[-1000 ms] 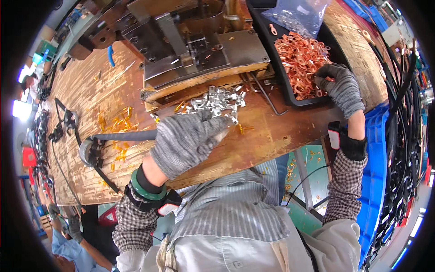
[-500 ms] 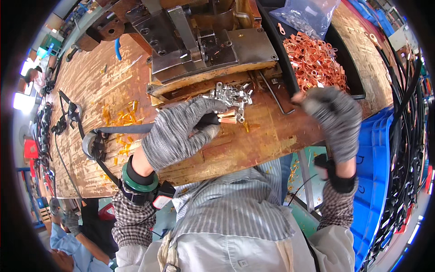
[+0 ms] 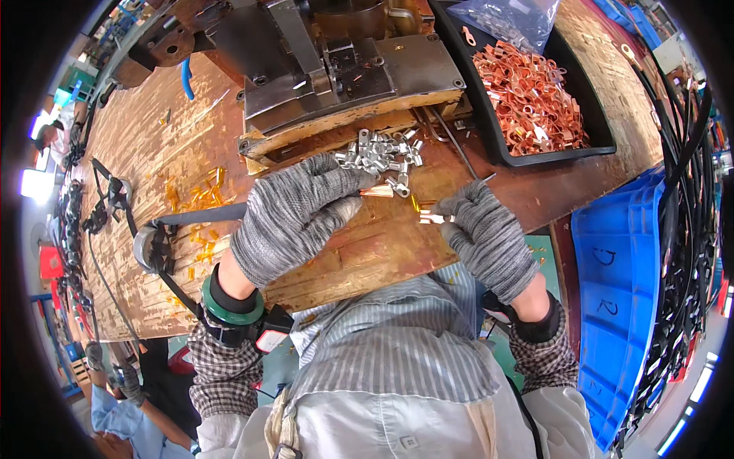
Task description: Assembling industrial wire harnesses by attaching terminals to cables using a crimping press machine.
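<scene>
Copper strands (image 3: 378, 191) point right, long axis nearly side to side.

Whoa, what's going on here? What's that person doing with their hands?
A person is working at a wooden table. Their gloved left hand grips a dark cable, with bare copper strands poking out past the fingers. Their gloved right hand pinches a small shiny metal piece, apart from the strands. Silver connectors lie piled before a metal machine, and a black tray holds copper-coloured connectors.
</scene>
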A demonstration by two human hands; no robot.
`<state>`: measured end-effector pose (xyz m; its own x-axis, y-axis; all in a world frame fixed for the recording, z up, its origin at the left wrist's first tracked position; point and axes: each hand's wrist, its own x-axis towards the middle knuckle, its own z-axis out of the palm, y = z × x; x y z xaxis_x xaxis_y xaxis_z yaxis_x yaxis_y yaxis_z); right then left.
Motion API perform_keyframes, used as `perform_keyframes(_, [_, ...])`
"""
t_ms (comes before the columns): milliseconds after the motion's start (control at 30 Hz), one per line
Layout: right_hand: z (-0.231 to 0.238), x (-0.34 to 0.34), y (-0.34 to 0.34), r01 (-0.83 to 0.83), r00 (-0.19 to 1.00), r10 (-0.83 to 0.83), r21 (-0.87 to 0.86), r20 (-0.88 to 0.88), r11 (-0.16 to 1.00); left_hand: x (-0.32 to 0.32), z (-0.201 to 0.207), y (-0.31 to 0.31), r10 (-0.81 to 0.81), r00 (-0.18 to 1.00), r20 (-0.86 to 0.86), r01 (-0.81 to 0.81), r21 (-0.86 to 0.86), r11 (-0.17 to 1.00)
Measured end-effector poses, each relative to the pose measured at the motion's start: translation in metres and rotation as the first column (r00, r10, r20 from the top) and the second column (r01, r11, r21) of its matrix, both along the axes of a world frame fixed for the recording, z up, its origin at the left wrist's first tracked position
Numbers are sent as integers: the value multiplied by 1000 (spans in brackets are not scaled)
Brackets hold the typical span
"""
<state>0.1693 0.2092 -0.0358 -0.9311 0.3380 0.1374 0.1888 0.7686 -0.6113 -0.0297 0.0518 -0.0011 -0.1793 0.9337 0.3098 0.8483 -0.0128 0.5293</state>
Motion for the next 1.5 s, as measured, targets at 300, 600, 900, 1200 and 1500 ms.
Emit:
perform_keyframes(300, [-4, -4, 2, 30, 994, -39, -98, -99, 995, 5, 1, 0, 56, 997, -59, -53, 45, 998])
perform_keyframes(600, [19, -35, -1, 21, 971, -140, -514, -194, 857, 5, 4, -3, 13, 998, -61, -8, 92, 996])
perform_keyframes(900, [28, -38, -5, -17, 984, -112, -695, -140, 719, 7, 0, -8, 30, 988, -151, -23, 50, 999])
perform_keyframes(1200, [34, -40, -11, -45, 987, -102, -828, -123, 560, 6, 2, -6, 30, 990, -135, -30, 2, 1000])
perform_keyframes(1500, [29, -52, -2, -89, 981, -88, -812, -170, 576, -16, 10, -22, 83, 963, 258, -56, -111, 992])
